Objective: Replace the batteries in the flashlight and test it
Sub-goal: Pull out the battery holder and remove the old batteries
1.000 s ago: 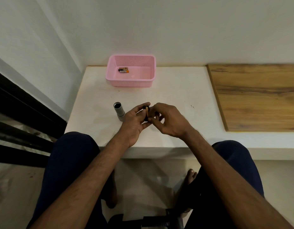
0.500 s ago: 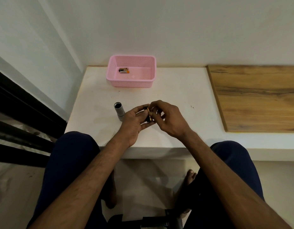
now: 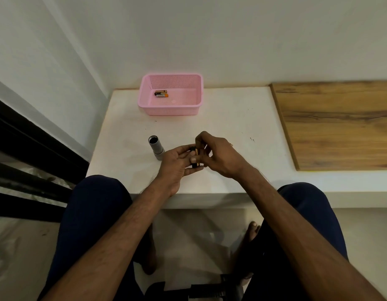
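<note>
Knees: in dark trousers, drawn up to the near edge of the bench. The person sits close, so both forearms can work low over that edge.
Left hand: just inside the near edge, left of the middle. The palm is turned up, with the fingers and thumb clasped round the holder. It looks to be the steadying hand.
Holder: a small dark piece, roughly on end between the two hands. As far as I can see it is clear of the bench. A gold cell shows along its right side.
Right hand: close against the left, knuckles up. Its fingers are curled over the holder's far end and right side, gripping it by the cell. I'd say it is either seating a cell or prising one out; I cannot tell which.
Flashlight: a grey tube lying on the bench just left of the left hand. Its dark open mouth points toward the far edge and its near end is hidden behind the hand. It looks laid aside within easy reach, ready to take the holder.
Basket: pink, at the far edge, left of the middle, well apart from the hands. Its walls stop loose parts rolling off.
Batteries: two, side by side in the basket's far left corner. I cannot tell whether they are spent or fresh.
Board: wooden, covering the bench's right end, with no part in the job.
Progress: about midway by my reckoning. The flashlight is open and the holder is not yet refitted, so no test is possible.
</note>
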